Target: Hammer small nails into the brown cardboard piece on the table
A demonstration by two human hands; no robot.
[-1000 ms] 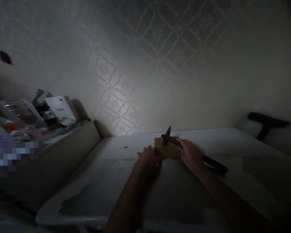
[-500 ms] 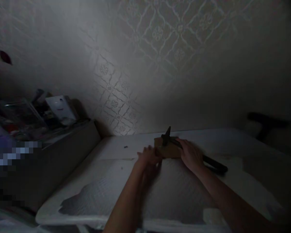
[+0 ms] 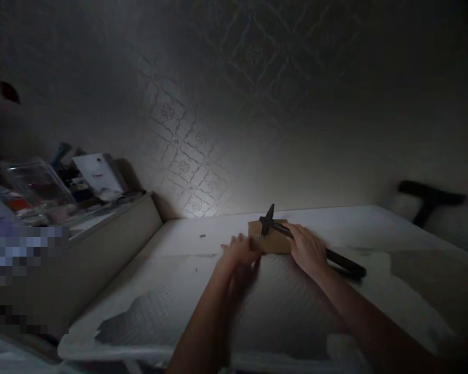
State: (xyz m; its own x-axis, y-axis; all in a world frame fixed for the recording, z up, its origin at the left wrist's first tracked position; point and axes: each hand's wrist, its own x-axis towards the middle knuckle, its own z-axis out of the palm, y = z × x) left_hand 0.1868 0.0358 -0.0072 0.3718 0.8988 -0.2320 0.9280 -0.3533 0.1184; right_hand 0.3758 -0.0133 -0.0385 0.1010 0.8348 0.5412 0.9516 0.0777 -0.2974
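A hammer [image 3: 345, 263] with a dark head and black handle is wrapped in the fingers of my right hand [image 3: 307, 251]. Its head lies over a piece of brown cardboard [image 3: 276, 243] near the back of the white table. Several small light pieces [image 3: 260, 237] show on the cardboard just below the hammer head. At the cardboard's left edge, my left hand [image 3: 239, 251] has bent fingers touching it; part of the fingers is in shadow.
A few tiny dark bits [image 3: 203, 236] lie on the table [image 3: 179, 236] to the left. Further left, a raised shelf [image 3: 120, 223] holds a clear plastic box [image 3: 41, 184] and a white box [image 3: 97, 174]. A blurred black T-shaped object [image 3: 429, 200] is at the right.
The lower part of the scene looks brighter and the upper wall darker. Both hands and the hammer show almost no movement.
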